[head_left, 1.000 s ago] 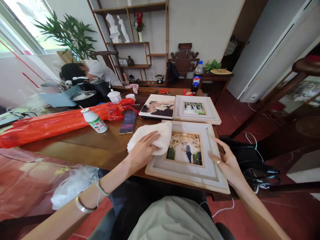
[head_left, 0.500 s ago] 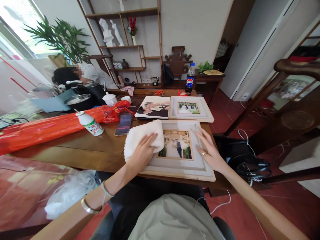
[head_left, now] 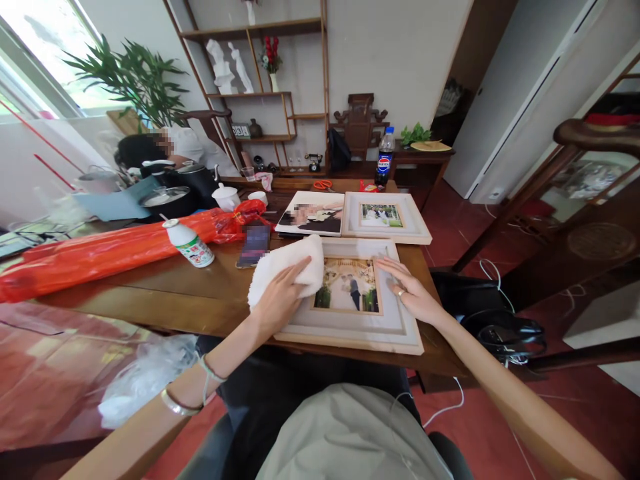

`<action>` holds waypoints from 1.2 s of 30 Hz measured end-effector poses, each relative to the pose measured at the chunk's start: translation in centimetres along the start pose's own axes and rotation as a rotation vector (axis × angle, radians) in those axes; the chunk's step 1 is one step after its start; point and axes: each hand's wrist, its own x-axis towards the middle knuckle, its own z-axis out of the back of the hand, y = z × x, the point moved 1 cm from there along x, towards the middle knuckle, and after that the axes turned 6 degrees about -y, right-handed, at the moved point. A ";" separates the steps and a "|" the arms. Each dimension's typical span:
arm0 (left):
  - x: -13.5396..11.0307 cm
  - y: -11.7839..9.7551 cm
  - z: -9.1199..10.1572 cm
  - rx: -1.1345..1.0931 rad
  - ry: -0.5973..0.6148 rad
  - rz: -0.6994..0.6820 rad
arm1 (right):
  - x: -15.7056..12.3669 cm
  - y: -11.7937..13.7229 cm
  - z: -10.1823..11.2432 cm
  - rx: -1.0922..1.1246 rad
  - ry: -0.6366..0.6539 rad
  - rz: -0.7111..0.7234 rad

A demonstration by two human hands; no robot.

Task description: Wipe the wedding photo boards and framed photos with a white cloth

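Note:
A picture frame (head_left: 345,331) with a wedding photo (head_left: 347,287) in it lies flat near the front edge of the wooden table. My left hand (head_left: 281,298) holds a folded white towel (head_left: 270,270) over the frame's left side, with the fingers laid across the cloth. The towel covers the upper left part of the frame. On the frame's right side rests my right hand (head_left: 410,290), fingers stretched out towards the photo and holding nothing.
Behind lie a second framed photo (head_left: 425,230) and a photo panel (head_left: 305,203). A phone (head_left: 254,245), a white bottle (head_left: 190,245), a red plastic-wrapped bundle (head_left: 115,243), orange-handled scissors (head_left: 323,185) and a cola bottle (head_left: 384,160) stand or lie around. A person leans at the far left.
My right hand has shifted left, its fingertips now nearer the photo. The towel and left hand have moved slightly. The whole view has shifted a little.

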 end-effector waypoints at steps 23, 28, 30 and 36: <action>6.8 1.7 -1.0 0.040 0.191 -0.167 | -0.6 -0.2 0.2 0.014 0.033 0.062; 7.1 2.1 -1.3 0.107 0.275 -0.132 | -0.7 -0.1 0.3 0.016 0.047 0.073; 7.1 2.2 -1.5 0.146 0.260 -0.129 | -0.7 -0.1 0.2 0.018 0.041 0.058; 6.0 1.3 -0.3 0.178 0.329 -0.177 | -0.6 -0.2 0.2 0.047 -0.043 -0.002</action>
